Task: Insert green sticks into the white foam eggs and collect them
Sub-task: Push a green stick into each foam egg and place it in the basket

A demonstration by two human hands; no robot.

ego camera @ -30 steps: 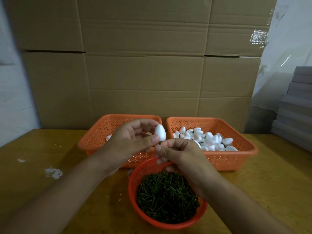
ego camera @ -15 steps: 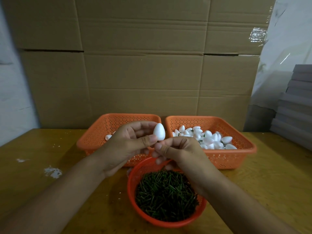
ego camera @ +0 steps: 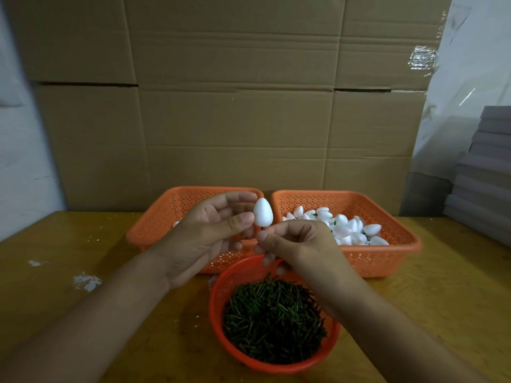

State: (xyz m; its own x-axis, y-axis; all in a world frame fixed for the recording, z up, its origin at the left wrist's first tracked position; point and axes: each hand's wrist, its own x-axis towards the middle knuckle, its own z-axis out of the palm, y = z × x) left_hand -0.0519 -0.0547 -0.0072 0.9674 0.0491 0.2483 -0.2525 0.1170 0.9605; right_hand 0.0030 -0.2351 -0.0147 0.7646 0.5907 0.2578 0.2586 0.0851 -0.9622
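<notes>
Bare table [ego camera: 83, 313] left; baskets [ego camera: 387, 261] ahead, cardboard wall [ego camera: 235, 134] behind.

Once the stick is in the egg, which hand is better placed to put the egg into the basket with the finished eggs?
Probably the right hand: it pinches the stick below the egg and is beside the right basket of finished eggs. The left hand is farther away.

No readable text, labels, brands, numbers or signs appear anywhere: the cardboard boxes [ego camera: 235, 106], the orange baskets [ego camera: 387, 261] and the wooden table [ego camera: 55, 286] all show plain, unmarked surfaces.
</notes>
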